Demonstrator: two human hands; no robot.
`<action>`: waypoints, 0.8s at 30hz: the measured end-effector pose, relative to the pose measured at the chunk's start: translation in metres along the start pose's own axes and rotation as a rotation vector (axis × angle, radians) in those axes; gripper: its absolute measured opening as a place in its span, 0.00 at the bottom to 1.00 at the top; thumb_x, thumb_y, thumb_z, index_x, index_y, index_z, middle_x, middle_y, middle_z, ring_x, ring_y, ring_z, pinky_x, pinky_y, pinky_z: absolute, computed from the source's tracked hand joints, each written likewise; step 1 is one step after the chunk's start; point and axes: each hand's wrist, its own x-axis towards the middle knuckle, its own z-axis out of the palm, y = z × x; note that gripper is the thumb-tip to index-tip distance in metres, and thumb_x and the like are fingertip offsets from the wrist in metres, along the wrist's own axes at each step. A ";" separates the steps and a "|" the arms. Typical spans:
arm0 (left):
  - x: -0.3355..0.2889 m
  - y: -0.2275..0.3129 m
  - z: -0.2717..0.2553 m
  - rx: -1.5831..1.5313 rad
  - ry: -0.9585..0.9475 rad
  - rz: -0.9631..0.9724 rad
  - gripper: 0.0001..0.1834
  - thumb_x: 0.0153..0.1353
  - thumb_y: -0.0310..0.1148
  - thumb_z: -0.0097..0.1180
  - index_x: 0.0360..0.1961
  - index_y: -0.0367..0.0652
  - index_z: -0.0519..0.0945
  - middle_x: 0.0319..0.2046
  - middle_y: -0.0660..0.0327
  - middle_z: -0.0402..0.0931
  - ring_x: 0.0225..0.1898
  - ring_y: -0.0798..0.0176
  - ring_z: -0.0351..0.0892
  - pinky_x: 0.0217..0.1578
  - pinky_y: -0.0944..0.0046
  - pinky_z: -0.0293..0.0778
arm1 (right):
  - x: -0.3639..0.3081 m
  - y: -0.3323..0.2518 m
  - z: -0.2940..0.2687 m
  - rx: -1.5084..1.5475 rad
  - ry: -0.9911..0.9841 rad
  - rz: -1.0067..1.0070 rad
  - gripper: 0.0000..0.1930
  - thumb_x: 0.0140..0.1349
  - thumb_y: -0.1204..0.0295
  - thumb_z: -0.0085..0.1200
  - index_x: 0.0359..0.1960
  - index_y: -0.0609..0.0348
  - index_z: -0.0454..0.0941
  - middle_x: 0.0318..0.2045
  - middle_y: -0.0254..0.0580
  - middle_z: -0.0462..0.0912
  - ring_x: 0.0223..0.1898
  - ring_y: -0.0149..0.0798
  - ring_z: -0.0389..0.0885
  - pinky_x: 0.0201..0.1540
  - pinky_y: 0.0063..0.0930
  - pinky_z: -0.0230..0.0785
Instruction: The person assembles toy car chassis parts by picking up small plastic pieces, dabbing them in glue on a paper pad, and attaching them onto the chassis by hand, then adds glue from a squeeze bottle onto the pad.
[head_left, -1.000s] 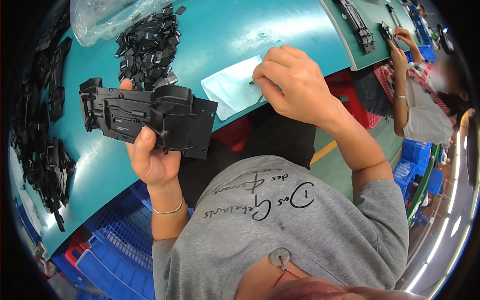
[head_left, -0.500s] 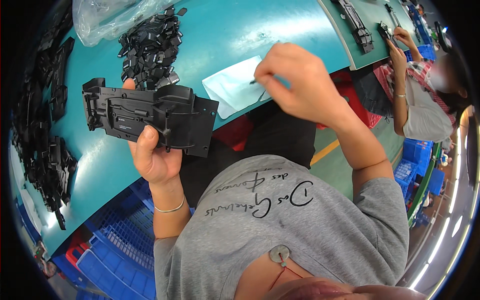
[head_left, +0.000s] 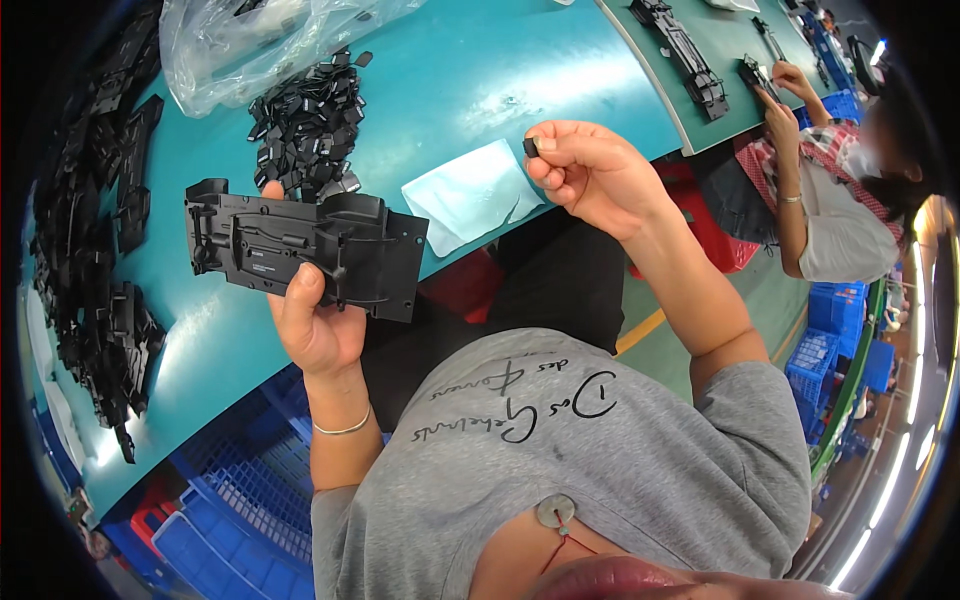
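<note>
My left hand point(head_left: 318, 318) grips a black moulded plastic chassis part point(head_left: 290, 245), thumb on its near face and fingers behind it. The part is held above the table's near edge, with wheel-arch shapes at both ends. My right hand point(head_left: 590, 175) is raised to the right, pinching a small flat black plastic piece point(head_left: 531, 148) between thumb and forefinger. Below that hand lies a white paper sheet point(head_left: 470, 198) at the table edge. Beyond the chassis part a heap of small black pieces point(head_left: 310, 125) is spread on the green table point(head_left: 480, 60).
A clear plastic bag point(head_left: 240, 50) lies behind the heap. Black chassis parts point(head_left: 105, 340) are piled along the left. Blue crates point(head_left: 240, 510) stand below the table. At right, a co-worker's hands point(head_left: 785, 95) handle a black part at another table.
My right hand has turned and lifted off the paper, so the small black piece in its pinch now shows. My left hand keeps hold of the chassis part, which has shifted slightly in view.
</note>
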 end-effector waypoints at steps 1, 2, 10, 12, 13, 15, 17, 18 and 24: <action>0.000 0.000 0.000 0.006 -0.001 0.004 0.40 0.52 0.26 0.53 0.65 0.38 0.50 0.54 0.51 0.64 0.53 0.54 0.69 0.54 0.54 0.67 | 0.000 0.000 0.001 -0.001 -0.001 0.002 0.03 0.58 0.73 0.51 0.29 0.59 0.72 0.23 0.32 0.75 0.22 0.18 0.69 0.20 0.09 0.58; 0.000 0.000 0.001 0.011 0.000 0.008 0.40 0.52 0.26 0.53 0.65 0.38 0.50 0.54 0.51 0.64 0.53 0.54 0.69 0.54 0.54 0.67 | -0.001 -0.001 0.003 -0.064 0.027 -0.016 0.03 0.58 0.74 0.52 0.30 0.59 0.73 0.23 0.32 0.75 0.22 0.19 0.69 0.22 0.10 0.59; 0.002 0.000 -0.003 0.016 -0.007 0.006 0.39 0.51 0.26 0.52 0.64 0.37 0.51 0.53 0.51 0.65 0.52 0.54 0.70 0.54 0.55 0.67 | 0.001 0.026 0.009 -1.327 0.146 -0.843 0.04 0.48 0.77 0.57 0.27 0.56 0.80 0.27 0.37 0.72 0.31 0.36 0.71 0.32 0.26 0.64; 0.002 0.000 -0.003 0.005 -0.010 -0.005 0.39 0.51 0.26 0.52 0.64 0.37 0.50 0.53 0.51 0.65 0.52 0.54 0.70 0.54 0.55 0.67 | 0.003 0.030 0.010 -1.381 0.140 -0.924 0.05 0.46 0.79 0.58 0.26 0.57 0.79 0.25 0.37 0.70 0.31 0.40 0.70 0.33 0.28 0.64; 0.002 0.000 -0.003 0.004 -0.007 -0.007 0.39 0.51 0.26 0.52 0.64 0.37 0.50 0.53 0.51 0.65 0.52 0.54 0.70 0.54 0.55 0.67 | 0.004 0.032 0.010 -1.449 0.137 -0.968 0.04 0.46 0.79 0.58 0.25 0.57 0.79 0.25 0.37 0.70 0.30 0.40 0.70 0.32 0.28 0.64; 0.001 0.001 -0.003 0.005 -0.006 -0.004 0.39 0.50 0.26 0.52 0.64 0.36 0.50 0.53 0.51 0.65 0.52 0.54 0.70 0.54 0.55 0.67 | 0.005 0.033 0.009 -1.512 0.129 -1.010 0.04 0.46 0.78 0.58 0.25 0.57 0.79 0.25 0.36 0.70 0.29 0.39 0.69 0.32 0.29 0.64; 0.001 0.000 -0.005 0.006 -0.001 -0.007 0.40 0.50 0.26 0.52 0.64 0.36 0.50 0.53 0.51 0.65 0.52 0.54 0.70 0.54 0.55 0.67 | 0.005 0.031 0.009 -1.513 0.102 -1.006 0.04 0.45 0.78 0.59 0.24 0.57 0.78 0.25 0.36 0.70 0.29 0.39 0.69 0.31 0.29 0.63; 0.001 0.000 -0.005 0.006 0.001 -0.010 0.40 0.50 0.26 0.52 0.64 0.36 0.50 0.53 0.51 0.65 0.52 0.54 0.70 0.54 0.55 0.67 | 0.005 0.032 0.009 -1.512 0.102 -1.005 0.04 0.45 0.78 0.59 0.24 0.57 0.78 0.25 0.36 0.70 0.29 0.39 0.69 0.31 0.29 0.63; 0.002 0.002 -0.005 0.024 -0.003 -0.007 0.39 0.51 0.26 0.52 0.64 0.36 0.50 0.53 0.51 0.65 0.53 0.54 0.70 0.55 0.55 0.67 | 0.005 0.029 0.009 -1.681 0.091 -1.086 0.04 0.45 0.78 0.58 0.25 0.57 0.78 0.26 0.35 0.71 0.29 0.39 0.69 0.31 0.29 0.63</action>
